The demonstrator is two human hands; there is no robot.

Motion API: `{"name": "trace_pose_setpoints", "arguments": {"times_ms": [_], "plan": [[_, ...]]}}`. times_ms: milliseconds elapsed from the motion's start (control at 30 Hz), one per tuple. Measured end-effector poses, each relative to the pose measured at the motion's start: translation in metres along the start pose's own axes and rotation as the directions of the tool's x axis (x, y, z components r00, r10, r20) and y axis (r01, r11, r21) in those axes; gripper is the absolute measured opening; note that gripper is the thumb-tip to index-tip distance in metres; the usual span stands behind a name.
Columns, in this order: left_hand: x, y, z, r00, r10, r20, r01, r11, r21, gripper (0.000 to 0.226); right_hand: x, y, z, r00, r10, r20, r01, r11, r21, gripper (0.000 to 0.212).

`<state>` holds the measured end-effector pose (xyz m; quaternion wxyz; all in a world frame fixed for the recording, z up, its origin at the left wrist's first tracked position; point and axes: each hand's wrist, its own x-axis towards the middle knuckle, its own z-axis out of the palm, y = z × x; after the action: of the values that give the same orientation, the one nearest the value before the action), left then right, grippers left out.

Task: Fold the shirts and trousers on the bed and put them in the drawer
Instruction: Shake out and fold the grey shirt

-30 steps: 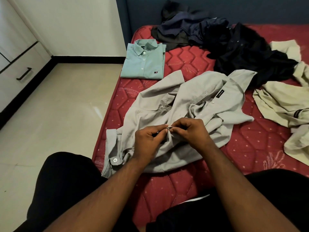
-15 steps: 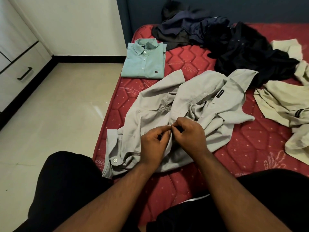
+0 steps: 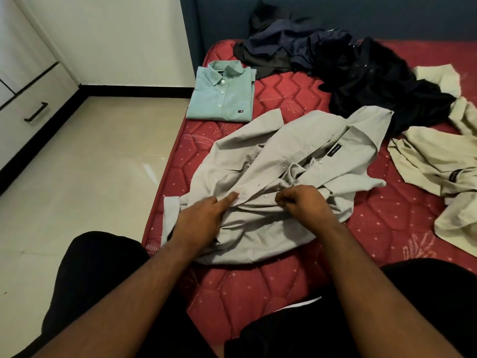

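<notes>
Red quilted mattress [image 3: 258, 301] with hexagon stitching, a pale tiled floor [image 3: 85, 182] open along its left edge.
Low in the frame, two dark-trousered knees flank the bare forearms. At centre lies the crumpled pale grey cotton shirt [image 3: 273, 161], one cuff at the mattress's left edge. The left hand [image 3: 204, 218] rests on it, fingers straight and together; the right hand [image 3: 302, 202] has its fingers curled, bunching the placket fabric. Upper centre-left sits the neatly folded mint-green button shirt [image 3: 222, 99]. Beyond, a heap of dark navy and black garments [image 3: 361, 71]; at right, rumpled cream clothes [image 3: 436, 156]. A white drawer front with black handle [image 3: 36, 112] stands at upper left.
</notes>
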<state>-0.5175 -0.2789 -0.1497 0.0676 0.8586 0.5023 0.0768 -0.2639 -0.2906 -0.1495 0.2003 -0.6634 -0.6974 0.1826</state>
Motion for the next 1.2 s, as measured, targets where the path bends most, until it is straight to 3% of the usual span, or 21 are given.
{"name": "trace_pose_setpoints", "arguments": {"times_ms": [67, 133, 233, 300, 367, 400, 467, 633, 733, 867, 933, 1000, 1067, 1167, 1200], "plan": [[0.005, 0.003, -0.004, 0.994, -0.049, 0.097, 0.044, 0.998, 0.055, 0.045, 0.0, -0.004, 0.006, 0.999, -0.035, -0.034, 0.033, 0.997, -0.065, 0.008], [0.013, 0.011, -0.011, 0.997, -0.055, 0.048, 0.054, 0.998, 0.022, 0.039, 0.0, -0.006, 0.009, 0.995, -0.072, -0.071, 0.065, 0.992, -0.105, 0.014], [0.033, 0.042, -0.021, 0.978, -0.043, -0.203, -0.022, 0.95, -0.31, 0.039, 0.001, -0.007, 0.013, 0.991, -0.091, -0.101, 0.073, 0.983, -0.168, 0.029], [0.051, 0.061, -0.026, 0.989, -0.12, -0.083, 0.065, 0.87, -0.489, 0.038, 0.002, -0.009, 0.017, 0.995, -0.072, -0.066, 0.055, 0.971, -0.232, 0.027], [0.067, 0.065, -0.019, 0.977, -0.161, 0.14, 0.203, 0.909, -0.364, 0.03, 0.003, -0.01, 0.021, 1.0, -0.023, 0.008, 0.024, 0.944, -0.329, 0.026], [0.071, 0.063, -0.013, 0.973, -0.153, 0.175, 0.196, 0.945, -0.263, 0.024, 0.003, -0.009, 0.022, 0.999, -0.009, 0.032, 0.021, 0.92, -0.391, 0.026], [0.073, 0.055, -0.002, 0.98, -0.136, 0.142, 0.156, 0.978, -0.138, 0.016, 0.0, -0.008, 0.023, 1.0, -0.01, 0.017, 0.017, 0.901, -0.433, 0.024], [0.069, 0.043, 0.013, 0.982, -0.161, -0.101, 0.116, 0.928, -0.353, 0.019, 0.0, -0.009, 0.021, 0.99, -0.11, -0.088, 0.063, 0.905, -0.422, 0.017], [0.07, 0.046, 0.016, 0.99, -0.134, -0.048, 0.107, 0.922, -0.373, 0.026, 0.001, -0.009, 0.016, 0.969, -0.154, -0.191, 0.079, 0.934, -0.349, 0.019], [0.08, 0.049, 0.016, 0.992, -0.12, 0.025, 0.122, 0.948, -0.295, 0.015, -0.002, -0.008, 0.01, 0.938, -0.246, -0.245, 0.178, 0.946, -0.271, 0.029], [0.082, 0.05, 0.015, 0.989, -0.144, 0.023, 0.146, 0.962, -0.231, 0.013, -0.003, -0.009, 0.009, 0.935, -0.203, -0.29, 0.156, 0.972, -0.177, 0.029], [0.082, 0.05, 0.012, 0.98, -0.197, -0.016, 0.184, 0.94, -0.286, 0.019, -0.002, -0.008, 0.007, 0.92, -0.165, -0.355, 0.133, 0.985, -0.113, 0.023], [0.08, 0.053, 0.009, 0.965, -0.26, 0.006, 0.222, 0.81, -0.543, 0.012, -0.001, -0.008, 0.004, 0.897, -0.195, -0.397, 0.184, 0.981, -0.066, 0.02], [0.078, 0.056, 0.005, 0.936, -0.301, 0.182, 0.286, 0.351, -0.892, 0.012, 0.001, -0.012, -0.005, 0.883, -0.226, -0.412, 0.252, 0.968, 0.007, 0.016], [0.078, 0.056, 0.005, 0.934, -0.306, 0.186, 0.276, 0.286, -0.918, 0.011, 0.001, -0.013, -0.007, 0.883, -0.227, -0.411, 0.259, 0.966, 0.023, 0.013]]}}
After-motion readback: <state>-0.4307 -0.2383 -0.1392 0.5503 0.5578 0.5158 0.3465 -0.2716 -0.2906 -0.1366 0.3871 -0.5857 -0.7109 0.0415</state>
